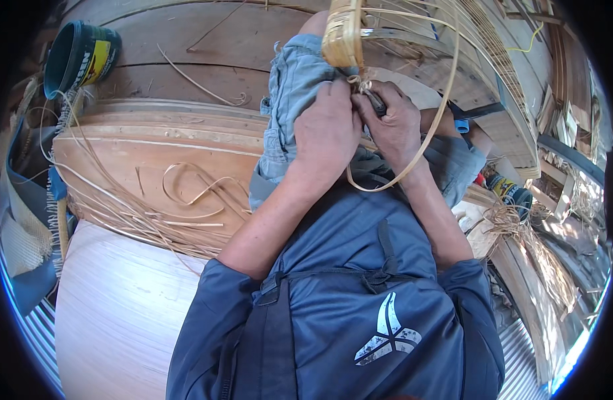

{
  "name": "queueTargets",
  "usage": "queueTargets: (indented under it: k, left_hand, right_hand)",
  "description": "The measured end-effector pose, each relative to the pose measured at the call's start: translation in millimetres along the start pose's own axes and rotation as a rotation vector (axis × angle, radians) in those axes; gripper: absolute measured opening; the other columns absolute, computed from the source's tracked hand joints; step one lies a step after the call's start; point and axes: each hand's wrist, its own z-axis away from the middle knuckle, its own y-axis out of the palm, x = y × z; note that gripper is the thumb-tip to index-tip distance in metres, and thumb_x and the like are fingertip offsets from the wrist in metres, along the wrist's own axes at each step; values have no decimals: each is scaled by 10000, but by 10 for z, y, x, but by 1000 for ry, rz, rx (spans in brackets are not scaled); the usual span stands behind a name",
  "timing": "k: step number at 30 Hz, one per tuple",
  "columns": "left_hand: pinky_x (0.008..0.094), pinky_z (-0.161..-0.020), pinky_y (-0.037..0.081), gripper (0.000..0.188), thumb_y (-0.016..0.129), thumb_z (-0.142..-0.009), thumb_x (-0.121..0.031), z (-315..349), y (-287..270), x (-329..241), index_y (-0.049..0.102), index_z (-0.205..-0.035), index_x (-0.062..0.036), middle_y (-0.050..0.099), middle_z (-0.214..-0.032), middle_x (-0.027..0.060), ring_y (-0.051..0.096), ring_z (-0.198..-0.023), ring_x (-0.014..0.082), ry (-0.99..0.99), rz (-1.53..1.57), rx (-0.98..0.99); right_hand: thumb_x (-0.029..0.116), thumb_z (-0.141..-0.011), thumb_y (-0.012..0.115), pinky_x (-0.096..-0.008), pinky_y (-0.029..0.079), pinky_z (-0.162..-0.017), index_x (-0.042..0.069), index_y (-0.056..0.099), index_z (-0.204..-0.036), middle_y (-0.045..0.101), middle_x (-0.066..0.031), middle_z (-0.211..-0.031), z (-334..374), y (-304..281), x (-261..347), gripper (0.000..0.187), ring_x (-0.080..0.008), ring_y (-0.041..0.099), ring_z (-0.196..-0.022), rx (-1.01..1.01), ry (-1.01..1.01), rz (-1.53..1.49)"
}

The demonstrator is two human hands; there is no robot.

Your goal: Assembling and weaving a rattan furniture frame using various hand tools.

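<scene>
A woven rattan frame (343, 37) with a tightly wrapped end rests over my lap, its end just above my hands. My left hand (325, 127) is closed below that end, its fingertips hidden by the knuckles and slightly blurred. Close beside it, my right hand (392, 123) is closed around a small dark-handled tool (376, 102); its working end cannot be made out. Between the fingertips is a small curled bit of pale strip (358, 83). One long rattan strip (445, 100) arcs down past my right wrist and loops under it.
Loose rattan strips (146, 223) lie across a wooden board (93, 157) to my left. A dark green bucket (66, 60) stands at the far left; another labelled container (510, 193) sits to the right. Beside that is a heap of fibre shavings (513, 223) among wood pieces.
</scene>
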Motion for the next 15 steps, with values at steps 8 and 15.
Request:
queueTargets:
  k: [8, 15]
  left_hand:
    - [411, -618, 477, 269, 669, -747, -116, -138, 161, -42, 538, -973, -52, 569, -865, 123, 591, -752, 320, 87, 21, -191]
    - [284, -649, 468, 211, 565, -882, -165, -173, 100, -50, 640, -1004, -10, 648, -759, 146, 605, -671, 162, -319, 427, -102]
  right_hand:
    - [396, -962, 432, -328, 494, -661, -38, 538, -976, 547, -127, -778, 180, -401, -120, 447, -206, 552, -704, 184, 230, -150]
    - [427, -917, 519, -200, 317, -348, 2, 545, -1049, 495, -43, -732, 168, -472, -174, 445, -94, 465, -478, 358, 814, -1046]
